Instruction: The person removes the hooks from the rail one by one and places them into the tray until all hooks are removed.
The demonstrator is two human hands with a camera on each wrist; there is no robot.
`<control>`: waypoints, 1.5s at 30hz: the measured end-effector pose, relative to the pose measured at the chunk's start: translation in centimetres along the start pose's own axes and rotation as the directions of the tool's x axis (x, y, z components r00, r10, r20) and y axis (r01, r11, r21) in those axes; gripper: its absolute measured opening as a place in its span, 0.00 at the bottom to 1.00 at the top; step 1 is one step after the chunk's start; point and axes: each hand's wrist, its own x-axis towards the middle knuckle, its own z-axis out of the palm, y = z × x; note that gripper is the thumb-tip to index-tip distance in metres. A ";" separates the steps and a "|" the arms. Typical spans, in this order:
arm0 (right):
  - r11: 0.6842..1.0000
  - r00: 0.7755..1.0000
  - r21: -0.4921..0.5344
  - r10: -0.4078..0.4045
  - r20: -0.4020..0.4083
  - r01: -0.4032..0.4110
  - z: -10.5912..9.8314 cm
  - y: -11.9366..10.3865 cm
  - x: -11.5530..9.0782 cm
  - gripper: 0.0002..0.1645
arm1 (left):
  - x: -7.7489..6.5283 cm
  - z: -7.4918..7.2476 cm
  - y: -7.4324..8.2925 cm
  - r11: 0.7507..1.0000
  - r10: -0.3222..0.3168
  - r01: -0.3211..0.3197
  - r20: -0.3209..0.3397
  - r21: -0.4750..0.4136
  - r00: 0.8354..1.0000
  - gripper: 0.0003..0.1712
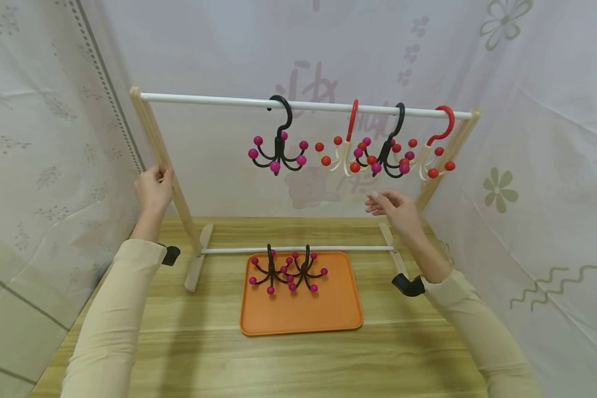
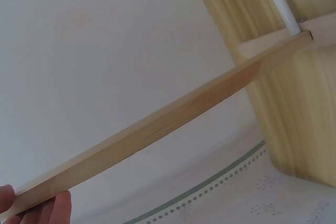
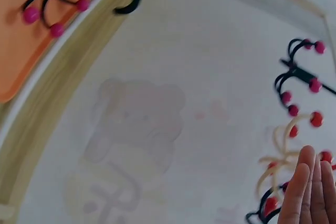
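Observation:
My left hand (image 1: pixel 154 192) grips the left wooden post (image 1: pixel 179 200) of a rack; in the left wrist view, thumb and fingers lie on either side of it. Bare and holding nothing, my right hand (image 1: pixel 397 214) hovers below the hung hooks, its fingers extended. From the rack's white top bar (image 1: pixel 204 100) hang a black octopus hanger with pink balls (image 1: pixel 279 146), a cream one with a red hook (image 1: pixel 347 152), another black one (image 1: pixel 385 152) and, farthest right, another cream one with a red hook (image 1: pixel 424 160). The middle ones overlap in the head view.
Two more black hangers with pink balls, a left one (image 1: pixel 271 269) and a right one (image 1: pixel 305 269), lie on an orange tray (image 1: pixel 323 315). The tray stands on a wooden table (image 1: pixel 204 354), just before the rack's lower white bar (image 1: pixel 368 248). Printed curtains (image 1: pixel 542 138) surround the table.

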 end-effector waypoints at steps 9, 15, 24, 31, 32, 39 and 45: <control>0.993 0.989 0.120 -0.013 0.149 -0.005 3.7 -3.1 2.6 0.22 | -0.1 0.1 -0.1 1.000 -0.009 0.009 -0.001 0.009 1.000 0.19; 0.993 0.985 0.119 -0.015 0.171 -0.005 5.9 -4.9 4.9 0.24 | 0.0 0.2 0.0 1.000 -0.016 0.016 -0.001 0.025 1.000 0.19; 0.994 0.983 0.107 0.001 0.186 -0.021 8.3 -5.9 7.4 0.24 | 0.0 0.2 0.0 1.000 -0.002 0.002 -0.002 0.026 1.000 0.20; 0.996 0.982 0.077 0.040 0.183 -0.055 9.4 -6.2 8.5 0.24 | 0.1 0.2 -0.1 0.999 0.008 -0.007 -0.010 0.042 1.000 0.19; 0.995 0.982 0.080 0.039 0.184 -0.055 9.6 -6.2 8.6 0.24 | 0.1 0.2 -0.1 0.999 0.010 -0.009 -0.011 0.042 1.000 0.19; 0.999 0.988 0.031 0.036 0.147 -0.041 10.7 -7.2 9.1 0.24 | 0.2 0.2 -0.2 0.998 0.023 -0.023 -0.013 0.059 1.000 0.19; 0.997 0.993 -0.008 0.073 0.092 -0.073 11.4 -8.0 9.8 0.23 | 0.0 0.2 -0.2 0.998 0.026 -0.026 -0.010 0.061 1.000 0.19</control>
